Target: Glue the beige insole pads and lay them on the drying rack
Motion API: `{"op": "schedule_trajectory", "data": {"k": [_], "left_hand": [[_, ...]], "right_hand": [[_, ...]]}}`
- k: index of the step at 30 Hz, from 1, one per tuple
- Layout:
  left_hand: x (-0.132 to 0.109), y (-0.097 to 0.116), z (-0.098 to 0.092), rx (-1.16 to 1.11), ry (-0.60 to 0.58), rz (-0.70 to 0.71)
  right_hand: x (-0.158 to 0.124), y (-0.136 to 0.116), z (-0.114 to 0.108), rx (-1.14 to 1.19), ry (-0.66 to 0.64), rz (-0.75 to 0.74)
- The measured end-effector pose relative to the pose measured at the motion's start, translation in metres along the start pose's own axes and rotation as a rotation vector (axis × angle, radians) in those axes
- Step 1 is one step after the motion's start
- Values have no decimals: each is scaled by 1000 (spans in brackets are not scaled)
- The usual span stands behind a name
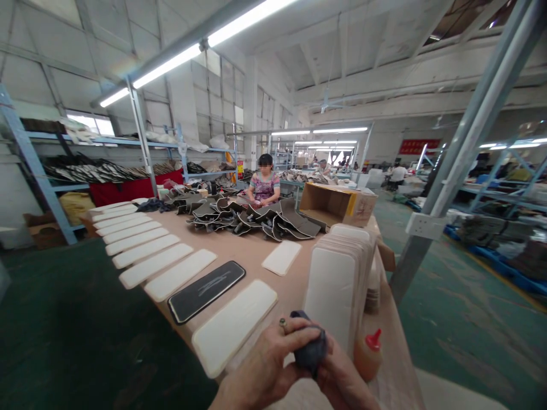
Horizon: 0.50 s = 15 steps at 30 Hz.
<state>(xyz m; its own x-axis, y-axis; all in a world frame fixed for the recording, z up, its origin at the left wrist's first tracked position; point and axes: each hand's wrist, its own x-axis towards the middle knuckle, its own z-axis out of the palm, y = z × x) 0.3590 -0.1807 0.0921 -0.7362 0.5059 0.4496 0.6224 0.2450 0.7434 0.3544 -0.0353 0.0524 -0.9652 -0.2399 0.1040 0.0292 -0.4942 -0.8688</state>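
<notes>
Both hands meet at the bottom centre over the near end of the long table (256, 256). My left hand (267, 364), with a ring on one finger, is closed around a small dark grey wad (310, 347), and my right hand (342, 381) grips it from below. Just left of the hands lies a white oblong pad (233, 324), then a black pad (205, 290). A stack of white pads (337, 273) stands upright just beyond the hands. A squeeze bottle with a red cap (368, 356) stands to the right of them.
A row of white pads (141, 239) runs along the table's left edge. Dark cut pieces (252, 216) are piled at the far end by an open cardboard box (337, 205). A seated person (264, 185) works there. A slanted steel post (453, 171) rises on the right; shelving stands at left.
</notes>
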Motion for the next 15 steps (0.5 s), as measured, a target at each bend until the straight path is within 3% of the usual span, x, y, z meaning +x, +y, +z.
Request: {"op": "schedule_trajectory", "data": {"k": [2,5,7,9,10,12,15], "left_hand": [[-2,-2,2,-15,82,-32],[-4,-16,2,-202,330,-199],[-4,-26,1,-491,485,-333],[-4,-30,0,-843,578,-427],[-4,-30,0,-996,596,-456],[-4,-29,2,-1188,592,-485],[-5,-32,8,-1086,551,-449]], "right_hand": [[-1,-2,-4,11,17,45],[-5,-4,-15,-43,-3,49],[-6,-2,-23,-117,57,0],[-6,2,-28,-170,201,-73],[-5,5,-29,-156,245,-73],[-2,15,-27,-87,182,26],[3,29,-19,-117,21,29]]}}
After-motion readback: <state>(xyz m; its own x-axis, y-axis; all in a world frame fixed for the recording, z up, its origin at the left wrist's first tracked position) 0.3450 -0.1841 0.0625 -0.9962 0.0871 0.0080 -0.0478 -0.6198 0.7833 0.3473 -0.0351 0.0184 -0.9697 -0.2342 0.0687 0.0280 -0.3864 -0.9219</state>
